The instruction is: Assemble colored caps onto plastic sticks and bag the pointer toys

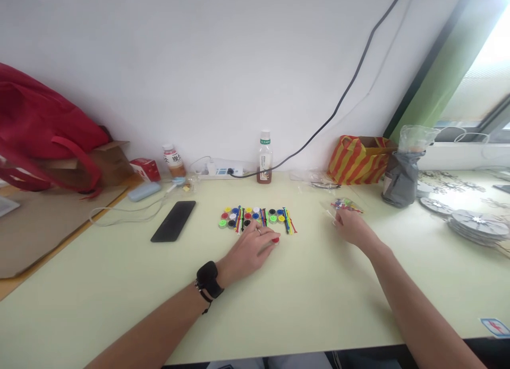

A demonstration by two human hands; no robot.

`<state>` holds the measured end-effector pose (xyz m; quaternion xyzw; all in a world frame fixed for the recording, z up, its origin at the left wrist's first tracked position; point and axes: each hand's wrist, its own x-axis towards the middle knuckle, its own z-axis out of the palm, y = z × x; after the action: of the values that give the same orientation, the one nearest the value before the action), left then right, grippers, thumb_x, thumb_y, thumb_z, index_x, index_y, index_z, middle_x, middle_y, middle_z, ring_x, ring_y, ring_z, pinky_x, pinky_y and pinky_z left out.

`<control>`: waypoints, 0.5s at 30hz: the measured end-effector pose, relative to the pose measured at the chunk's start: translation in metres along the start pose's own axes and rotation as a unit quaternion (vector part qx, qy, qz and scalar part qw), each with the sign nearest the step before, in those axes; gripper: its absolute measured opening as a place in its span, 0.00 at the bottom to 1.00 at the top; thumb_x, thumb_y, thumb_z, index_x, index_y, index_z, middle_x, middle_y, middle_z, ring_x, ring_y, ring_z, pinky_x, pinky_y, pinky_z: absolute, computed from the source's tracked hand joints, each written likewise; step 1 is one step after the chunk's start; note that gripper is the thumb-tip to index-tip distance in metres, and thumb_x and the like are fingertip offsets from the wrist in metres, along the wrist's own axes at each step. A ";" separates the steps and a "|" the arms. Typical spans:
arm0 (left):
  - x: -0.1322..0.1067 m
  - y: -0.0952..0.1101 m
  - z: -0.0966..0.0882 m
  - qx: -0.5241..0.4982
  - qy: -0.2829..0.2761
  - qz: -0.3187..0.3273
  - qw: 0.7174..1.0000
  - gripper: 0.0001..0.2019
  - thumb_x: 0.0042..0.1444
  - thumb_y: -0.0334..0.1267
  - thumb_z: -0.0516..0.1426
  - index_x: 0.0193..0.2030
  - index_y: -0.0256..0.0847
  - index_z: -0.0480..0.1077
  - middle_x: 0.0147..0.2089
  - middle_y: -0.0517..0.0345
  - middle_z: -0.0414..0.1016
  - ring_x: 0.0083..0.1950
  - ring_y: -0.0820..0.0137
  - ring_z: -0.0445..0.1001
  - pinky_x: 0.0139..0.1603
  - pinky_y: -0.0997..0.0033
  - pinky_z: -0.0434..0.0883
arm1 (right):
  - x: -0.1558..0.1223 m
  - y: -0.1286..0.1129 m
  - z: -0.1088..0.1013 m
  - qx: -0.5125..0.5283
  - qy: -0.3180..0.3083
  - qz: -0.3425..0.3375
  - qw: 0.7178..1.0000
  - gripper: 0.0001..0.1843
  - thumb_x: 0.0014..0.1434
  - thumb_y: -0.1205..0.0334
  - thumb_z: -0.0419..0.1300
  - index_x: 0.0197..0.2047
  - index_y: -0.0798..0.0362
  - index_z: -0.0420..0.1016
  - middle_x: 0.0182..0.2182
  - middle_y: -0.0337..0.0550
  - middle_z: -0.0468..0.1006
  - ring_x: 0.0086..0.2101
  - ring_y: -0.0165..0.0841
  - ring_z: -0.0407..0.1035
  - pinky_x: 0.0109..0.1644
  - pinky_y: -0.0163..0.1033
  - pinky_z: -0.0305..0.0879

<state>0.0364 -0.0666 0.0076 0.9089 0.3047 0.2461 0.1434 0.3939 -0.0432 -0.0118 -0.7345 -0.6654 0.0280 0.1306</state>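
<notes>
My left hand [255, 244], with a ring and a black wrist band, rests low over the table. Its thumb and index finger close around a small red round piece [275, 240]. Just beyond it lie small round pieces [225, 216] in yellow, blue, red, white, green and black, arranged in short rows. Between these groups are bundles of thin coloured sticks [287, 220]. Some of the pieces are hidden behind my left hand. Off to the right, my right hand [353, 226] has its fingers closed at the near edge of a clear plastic bag [350, 204] holding mixed coloured pieces.
A black phone [173, 221] lies left of the pieces. Along the wall stand a bottle [264, 159], a power strip [223, 169] and a striped bag [356, 161]. A grey bag [400, 180] and stacked discs [478, 225] are at right; a red bag [48, 119] is at left.
</notes>
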 end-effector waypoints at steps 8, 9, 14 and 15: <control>-0.001 -0.002 0.002 -0.015 0.007 0.001 1.000 0.12 0.72 0.34 0.52 0.53 0.45 0.77 0.49 0.53 0.78 0.51 0.61 0.67 0.57 0.56 0.66 | 0.007 0.020 0.011 0.048 -0.006 0.005 0.999 0.09 0.60 0.69 0.61 0.29 0.50 0.67 0.29 0.46 0.79 0.33 0.38 0.74 0.35 0.38 0.61; -0.001 -0.002 0.002 -0.017 0.007 0.000 1.000 0.12 0.72 0.34 0.52 0.52 0.44 0.77 0.50 0.53 0.78 0.51 0.61 0.67 0.56 0.56 0.67 | 0.008 0.021 0.012 0.055 -0.005 0.001 0.998 0.09 0.59 0.68 0.61 0.28 0.50 0.67 0.29 0.45 0.79 0.33 0.38 0.74 0.35 0.38 0.61; -0.002 -0.002 0.003 -0.029 0.018 0.003 0.999 0.09 0.71 0.36 0.55 0.49 0.45 0.77 0.55 0.53 0.78 0.52 0.61 0.68 0.56 0.58 0.68 | 0.008 0.025 0.012 0.067 -0.003 -0.010 0.998 0.08 0.57 0.68 0.61 0.28 0.50 0.67 0.28 0.44 0.79 0.32 0.38 0.74 0.35 0.39 0.63; -0.001 -0.002 0.002 -0.033 0.018 0.005 0.999 0.09 0.71 0.36 0.55 0.49 0.45 0.77 0.55 0.54 0.79 0.53 0.61 0.69 0.56 0.58 0.68 | 0.008 0.025 0.011 0.070 -0.003 -0.014 0.997 0.08 0.57 0.67 0.61 0.28 0.50 0.67 0.28 0.44 0.79 0.31 0.38 0.74 0.34 0.39 0.63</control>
<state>0.0359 -0.0664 0.0045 0.9008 0.2941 0.2728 0.1662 0.4169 -0.0360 -0.0272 -0.7137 -0.6726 0.0746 0.1805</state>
